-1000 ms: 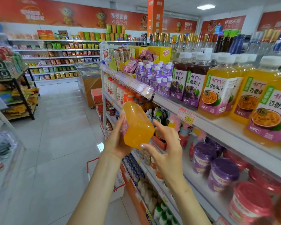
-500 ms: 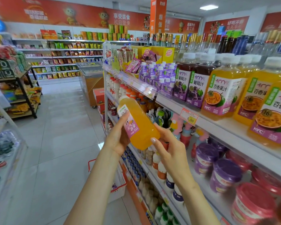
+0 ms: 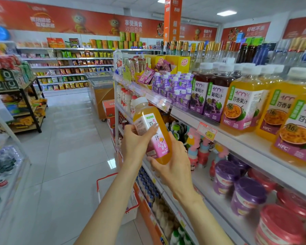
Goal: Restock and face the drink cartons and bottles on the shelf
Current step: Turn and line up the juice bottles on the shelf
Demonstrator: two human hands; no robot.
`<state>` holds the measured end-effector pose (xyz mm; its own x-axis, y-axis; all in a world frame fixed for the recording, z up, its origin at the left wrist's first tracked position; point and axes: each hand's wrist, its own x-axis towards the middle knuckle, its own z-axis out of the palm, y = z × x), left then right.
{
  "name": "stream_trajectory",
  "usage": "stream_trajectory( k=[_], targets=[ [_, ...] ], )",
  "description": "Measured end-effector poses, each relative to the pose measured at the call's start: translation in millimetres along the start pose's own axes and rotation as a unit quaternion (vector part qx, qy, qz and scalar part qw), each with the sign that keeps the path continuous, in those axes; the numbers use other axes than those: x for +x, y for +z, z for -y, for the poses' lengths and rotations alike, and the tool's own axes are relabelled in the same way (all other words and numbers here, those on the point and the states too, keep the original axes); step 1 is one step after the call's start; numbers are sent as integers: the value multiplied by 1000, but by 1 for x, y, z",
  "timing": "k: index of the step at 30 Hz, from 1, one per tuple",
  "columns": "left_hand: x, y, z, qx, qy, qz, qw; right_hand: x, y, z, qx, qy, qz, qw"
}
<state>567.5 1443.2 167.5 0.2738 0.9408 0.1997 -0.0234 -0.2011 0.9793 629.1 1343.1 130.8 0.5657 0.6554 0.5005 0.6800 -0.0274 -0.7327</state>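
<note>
In a shop aisle, close in front of the camera, a person's two bare hands hold an orange juice bottle (image 3: pixel 153 133) tilted with its white cap up and to the left, out in the aisle and apart from the shelving. The left hand (image 3: pixel 133 145) wraps its fingers round the labelled upper body, one fingertip lying across the label, while the right hand (image 3: pixel 174 165) curls round the base from below, a ring on one finger. Beneath the forearms a red-and-white shopping basket (image 3: pixel 105 180) sits on the pale tiled floor beside the shelving unit. To the right, purple tubs (image 3: pixel 248 197) and red-lidded tubs (image 3: pixel 281 225) fill a lower tier. On the shelf (image 3: pixel 237 145) above them, behind a price tag (image 3: pixel 207 133), matching passion fruit juice bottles (image 3: pixel 244 105) stand upright with labels facing out, next to two dark grape juice bottles (image 3: pixel 213 98) and then a block of small purple cartons (image 3: pixel 173 85). Farther down the aisle stands a chest freezer (image 3: pixel 100 80), and beyond it wall shelves of snack packets (image 3: pixel 69 68) run under a long orange banner (image 3: pixel 78 20)
</note>
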Motion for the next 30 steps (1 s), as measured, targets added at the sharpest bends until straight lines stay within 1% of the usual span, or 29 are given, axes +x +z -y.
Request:
stream_trajectory(
  k=[3,6,8,10,14,18,20,22,24,26,28,30],
  targets=[
    [-2,-5,-1,-18,43,61,997,5,-9,1,100,24,12,995],
    [-5,-8,-2,-35,90,107,990,10,-15,-1,232,70,42,969],
    [-5,-10,-1,-49,109,141,983,14,-16,-6,282,88,60,953],
    [-4,-10,-2,-63,100,182,976,17,-20,-9,328,94,80,937],
    [2,-10,-4,-97,35,250,963,19,-25,-15,413,113,130,894],
    [16,-13,-2,-123,6,268,956,20,-25,-19,500,117,178,839],
    [20,-12,-2,-144,-3,267,953,22,-27,-19,514,110,197,828],
    [20,-10,-5,-153,-1,248,956,24,-29,-19,511,101,214,827],
    [19,-9,-8,-152,6,222,963,26,-31,-19,485,110,216,840],
    [20,-10,-12,-134,18,194,972,29,-36,-17,421,125,194,877],
    [21,-11,-15,-116,32,177,977,34,-42,-15,347,117,179,913],
    [23,-12,-15,-96,51,170,979,42,-48,-9,308,100,157,933]
  ],
)
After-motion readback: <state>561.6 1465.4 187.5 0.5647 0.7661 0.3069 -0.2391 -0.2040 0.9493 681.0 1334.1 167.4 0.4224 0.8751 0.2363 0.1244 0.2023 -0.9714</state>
